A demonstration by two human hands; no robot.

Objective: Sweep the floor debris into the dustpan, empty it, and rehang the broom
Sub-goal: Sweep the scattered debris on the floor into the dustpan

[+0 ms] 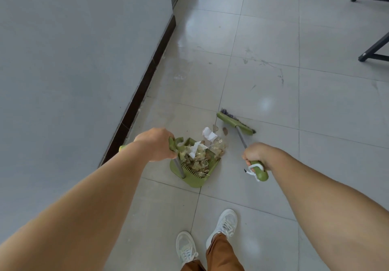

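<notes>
A green dustpan (194, 178) rests on the tiled floor, filled with crumpled clear wrappers and paper scraps (197, 157). My left hand (156, 144) is shut on the dustpan's green handle top. My right hand (255, 153) is shut on the green grip of the broom handle (241, 137). The green broom head (234, 123) touches the floor just beyond the pan's mouth. A white paper scrap (208, 133) and a few small bits (224, 131) lie between the broom head and the pan.
A grey wall with a dark baseboard (145, 85) runs along the left. Black metal furniture legs (372, 50) stand at the far right. My feet in white shoes (224, 226) are behind the dustpan. Scuff marks dot the tiles ahead.
</notes>
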